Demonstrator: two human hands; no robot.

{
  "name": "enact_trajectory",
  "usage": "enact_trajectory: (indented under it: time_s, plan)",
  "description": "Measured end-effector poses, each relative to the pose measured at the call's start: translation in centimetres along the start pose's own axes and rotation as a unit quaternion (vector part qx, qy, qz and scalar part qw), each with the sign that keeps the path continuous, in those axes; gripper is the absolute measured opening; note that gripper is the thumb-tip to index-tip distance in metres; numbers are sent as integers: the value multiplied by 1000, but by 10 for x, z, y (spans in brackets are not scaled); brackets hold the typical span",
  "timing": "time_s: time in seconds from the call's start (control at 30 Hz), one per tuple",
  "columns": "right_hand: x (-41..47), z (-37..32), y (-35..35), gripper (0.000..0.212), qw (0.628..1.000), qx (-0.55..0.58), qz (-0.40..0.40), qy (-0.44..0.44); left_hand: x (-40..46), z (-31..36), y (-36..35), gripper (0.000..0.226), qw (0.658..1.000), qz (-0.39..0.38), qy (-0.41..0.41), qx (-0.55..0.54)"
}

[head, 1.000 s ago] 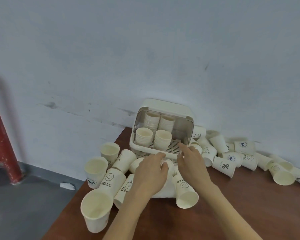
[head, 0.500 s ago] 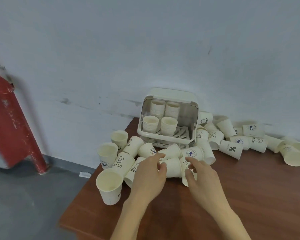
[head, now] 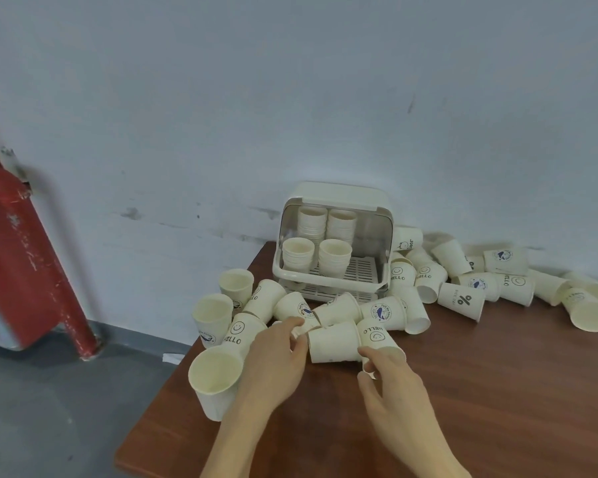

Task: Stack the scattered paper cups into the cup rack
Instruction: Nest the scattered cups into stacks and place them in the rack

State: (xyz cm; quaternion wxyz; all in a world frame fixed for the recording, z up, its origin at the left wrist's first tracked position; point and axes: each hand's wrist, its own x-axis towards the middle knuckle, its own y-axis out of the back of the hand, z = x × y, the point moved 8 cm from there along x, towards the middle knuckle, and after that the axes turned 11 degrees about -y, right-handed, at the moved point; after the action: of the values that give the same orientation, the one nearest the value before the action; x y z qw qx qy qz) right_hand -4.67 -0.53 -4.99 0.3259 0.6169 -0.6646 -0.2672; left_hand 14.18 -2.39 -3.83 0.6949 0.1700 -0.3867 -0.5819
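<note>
A cream cup rack (head: pixel 380 270) with its lid raised stands at the table's back edge and holds several stacks of cups (head: pixel 335 257). Many paper cups lie scattered around it. My left hand (head: pixel 277 357) pinches the near end of a plain cup (head: pixel 335 341) lying on its side in front of the rack. Right beside that cup is a smiley HELLO cup (head: pixel 375 332), and my right hand (head: pixel 389 377) curls its fingers round its rim.
Upright cups (head: pixel 214 381) crowd the brown table's (head: pixel 497 391) left corner near the edge. More fallen cups (head: pixel 463 300) stretch along the wall to the right. A red metal post (head: pixel 25 257) stands on the grey floor at left.
Both hands have drawn back from the rack's front to the cups lying before it. My right hand's fingers have curled round the HELLO cup's rim.
</note>
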Motion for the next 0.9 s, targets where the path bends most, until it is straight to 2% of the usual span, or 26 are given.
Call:
enact_trajectory:
  time_s: [0.17,0.3,0.47,0.63,0.9]
  plan:
    - [-2,3,-3,39,1000,-9,-8,-6,36,1,1,33,986,-60,-12,153]
    - [-2,5,-5,40,1000,-6,-4,-9,58,4,-8,32,942,-157,-52,293]
    - [-1,3,-6,40,1000,-8,-4,-7,61,-8,-25,33,894,-265,-46,358]
    - [1,-1,-8,40,1000,-17,-6,-16,60,-3,-27,25,880,-279,-53,381]
    - [22,-6,-8,40,996,-28,-1,-89,50,17,-16,24,895,-251,-85,358]
